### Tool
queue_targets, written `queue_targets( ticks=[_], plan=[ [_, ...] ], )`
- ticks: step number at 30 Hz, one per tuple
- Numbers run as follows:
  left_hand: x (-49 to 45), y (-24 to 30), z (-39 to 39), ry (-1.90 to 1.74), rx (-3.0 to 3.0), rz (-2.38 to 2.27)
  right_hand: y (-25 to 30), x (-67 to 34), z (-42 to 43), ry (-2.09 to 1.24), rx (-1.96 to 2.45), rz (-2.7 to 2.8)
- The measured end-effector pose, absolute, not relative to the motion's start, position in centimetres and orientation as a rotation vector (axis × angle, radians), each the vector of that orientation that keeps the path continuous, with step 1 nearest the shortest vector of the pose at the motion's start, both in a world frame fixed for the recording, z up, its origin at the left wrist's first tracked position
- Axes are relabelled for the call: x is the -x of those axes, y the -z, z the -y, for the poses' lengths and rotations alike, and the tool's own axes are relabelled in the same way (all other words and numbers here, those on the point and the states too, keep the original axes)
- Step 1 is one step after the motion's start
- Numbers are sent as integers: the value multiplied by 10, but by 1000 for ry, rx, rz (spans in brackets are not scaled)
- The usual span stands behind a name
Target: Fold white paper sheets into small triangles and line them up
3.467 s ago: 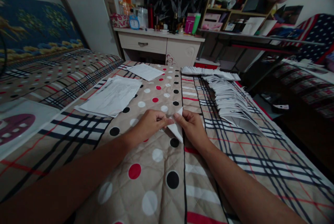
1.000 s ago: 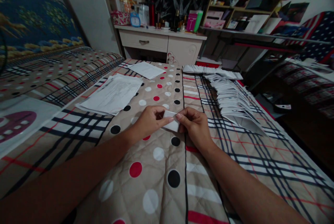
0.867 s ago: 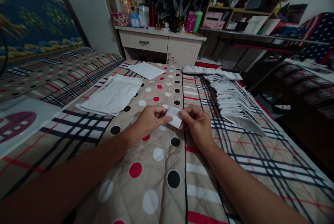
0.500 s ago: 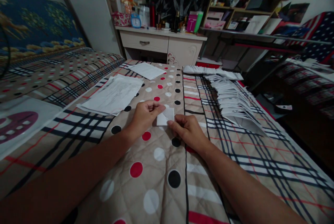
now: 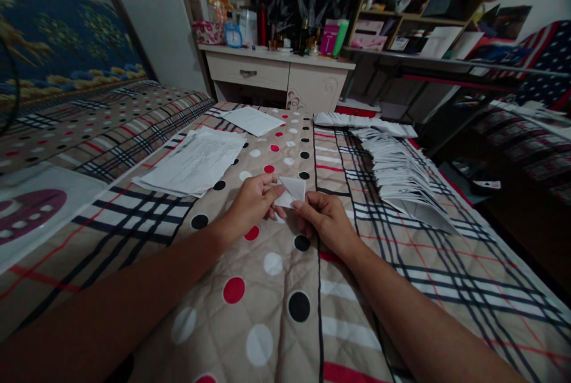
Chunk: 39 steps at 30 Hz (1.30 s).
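Quilted bedding in plaid and polka dots (image 5: 272, 311) fills the near view, and both forearms reach out over it to meet just past the near middle of the bed. Between the hands sits a small white folded paper piece (image 5: 292, 191), held just above the quilt and creased into a pointed shape; the folding looks partly done, with flaps not yet pressed flat. The left hand (image 5: 252, 203) is curled, thumb and fingertips pinching the piece's left edge, while the right hand (image 5: 323, 219) is likewise closed on its near right corner, knuckles up. Farther right, a long overlapping row of finished folded pieces (image 5: 397, 172) suggests much work already completed. Farther left lie a stack of flat sheets (image 5: 194, 163) and one more sheet (image 5: 252, 120), seemingly stock yet to fold.
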<state>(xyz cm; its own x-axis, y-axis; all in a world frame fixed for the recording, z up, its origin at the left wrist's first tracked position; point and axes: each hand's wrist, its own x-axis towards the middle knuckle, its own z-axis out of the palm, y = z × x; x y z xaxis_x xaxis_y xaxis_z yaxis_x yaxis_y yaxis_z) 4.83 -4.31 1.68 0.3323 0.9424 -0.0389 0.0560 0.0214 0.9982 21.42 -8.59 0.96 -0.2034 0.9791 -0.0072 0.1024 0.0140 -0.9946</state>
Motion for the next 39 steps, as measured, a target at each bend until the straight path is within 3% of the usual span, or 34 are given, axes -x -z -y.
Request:
queue_targets(
  ticks=[15, 24, 28, 34, 39],
  plan=[
    [-49, -16, 50, -957, -1687, -1106, -13, -217, 88, -1193, 1190, 1778],
    [-42, -10, 40, -1122, -1307, -1055, -17, -216, 90, -1164, 1197, 1515],
    [-43, -8, 39, -1122, -1445, -922, -11, -216, 85, -1087, 1229, 1430],
    [-42, -8, 40, -1398, -1990, -1124, -3, -221, 79, -625, 1288, 1534],
    [-39, -11, 44, -1319, -2418, -1067, -10, -223, 82, -383, 1181, 1631]
  ],
)
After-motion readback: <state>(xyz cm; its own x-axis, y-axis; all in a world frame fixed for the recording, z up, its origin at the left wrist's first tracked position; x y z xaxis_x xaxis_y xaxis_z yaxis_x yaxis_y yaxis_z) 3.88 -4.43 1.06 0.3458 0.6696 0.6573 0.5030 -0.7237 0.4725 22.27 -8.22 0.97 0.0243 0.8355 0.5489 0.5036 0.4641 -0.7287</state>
